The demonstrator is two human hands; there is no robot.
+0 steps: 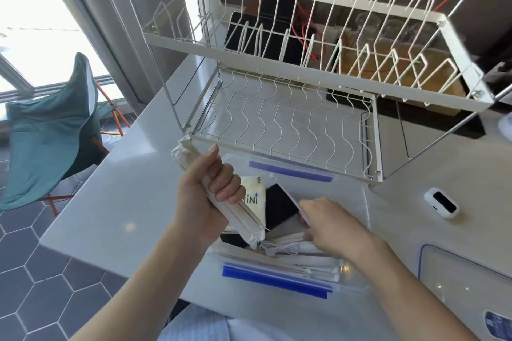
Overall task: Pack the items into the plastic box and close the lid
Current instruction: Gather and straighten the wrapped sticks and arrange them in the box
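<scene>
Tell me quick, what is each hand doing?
Left hand: closed around a long wrapped white packet, held above the plastic box.
Right hand: down inside the box, fingers on a thin flat card; a firm grip cannot be told.

We see a white two-tier wire dish rack [291, 86] standing empty on the pale grey bench [133, 174]. To its right on the bench lies a small white device with a black window [441, 202]. Off the bench's left edge, a teal folding chair [52, 130] with orange legs stands on dark hexagonal floor tiles [41, 285], beside a bright window [36, 22].
</scene>
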